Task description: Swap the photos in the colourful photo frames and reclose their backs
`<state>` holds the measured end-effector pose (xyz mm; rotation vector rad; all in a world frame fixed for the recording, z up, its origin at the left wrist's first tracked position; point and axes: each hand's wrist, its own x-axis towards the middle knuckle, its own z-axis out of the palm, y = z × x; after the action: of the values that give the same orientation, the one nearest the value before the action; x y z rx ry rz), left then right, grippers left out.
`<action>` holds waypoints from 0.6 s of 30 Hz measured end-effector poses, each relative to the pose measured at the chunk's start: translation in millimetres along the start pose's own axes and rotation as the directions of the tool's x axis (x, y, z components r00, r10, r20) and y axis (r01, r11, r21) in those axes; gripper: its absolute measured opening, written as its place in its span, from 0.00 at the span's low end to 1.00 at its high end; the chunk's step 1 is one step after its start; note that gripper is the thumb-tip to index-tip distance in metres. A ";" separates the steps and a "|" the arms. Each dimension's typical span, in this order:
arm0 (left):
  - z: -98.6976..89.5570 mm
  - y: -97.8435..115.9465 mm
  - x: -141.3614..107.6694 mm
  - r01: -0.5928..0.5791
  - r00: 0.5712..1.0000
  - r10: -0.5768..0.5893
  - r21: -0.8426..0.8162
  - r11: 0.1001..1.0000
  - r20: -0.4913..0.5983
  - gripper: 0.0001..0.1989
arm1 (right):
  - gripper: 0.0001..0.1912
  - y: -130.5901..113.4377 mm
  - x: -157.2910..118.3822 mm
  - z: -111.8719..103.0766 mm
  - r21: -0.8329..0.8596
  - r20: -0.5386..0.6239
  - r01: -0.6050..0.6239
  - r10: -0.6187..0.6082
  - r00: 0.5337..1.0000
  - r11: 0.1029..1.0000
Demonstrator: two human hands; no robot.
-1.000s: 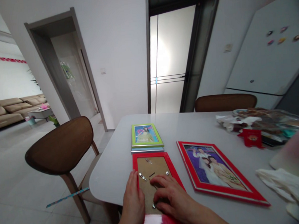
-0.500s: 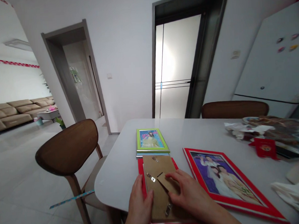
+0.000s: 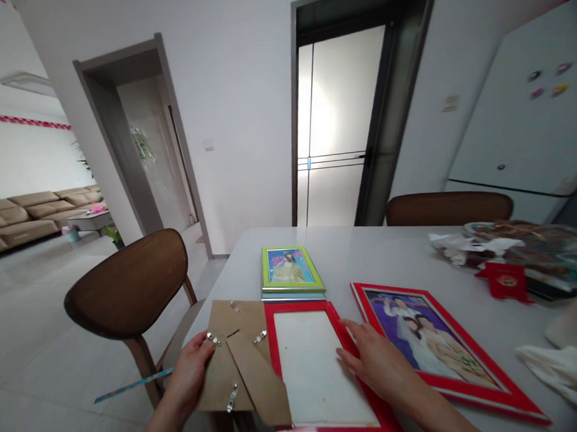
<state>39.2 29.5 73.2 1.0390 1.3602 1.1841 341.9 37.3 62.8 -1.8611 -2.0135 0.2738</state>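
My left hand (image 3: 194, 368) grips the left edge of a brown backing board (image 3: 221, 355), which has metal clips and a stand leg on it. The board is off to the left of a red picture frame (image 3: 271, 336), overlapping its left side. Inside that frame a white sheet (image 3: 321, 375) shows. My right hand (image 3: 373, 356) rests with fingers spread on the frame's right side. Just beyond lies a green picture frame (image 3: 291, 269) with a photo, stacked on a bluish one. To the right, another red picture frame (image 3: 423, 344) holds a photo of people.
The white table (image 3: 368, 257) carries a plastic-wrapped pile (image 3: 536, 248), a red packet (image 3: 507, 282) and white tissue (image 3: 558, 373) at the right. Brown chairs stand at the left (image 3: 127, 282) and far side (image 3: 447, 209). A patterned blue strip (image 3: 133, 384) shows near the left chair.
The backing board has moved from on top of the red frame to its left, in my left hand. My right hand has let go of the board, and the white sheet is now uncovered.
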 end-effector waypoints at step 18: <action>124.6 -9.2 -56.4 -0.718 0.695 0.511 0.437 0.542 0.506 0.38 | 0.43 -26.3 -8.4 -37.5 0.918 0.363 -0.379 0.141 0.921 0.112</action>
<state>169.7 -12.6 71.6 2.2554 1.1333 0.9808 333.4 22.1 105.9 -1.1789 -0.8994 1.5302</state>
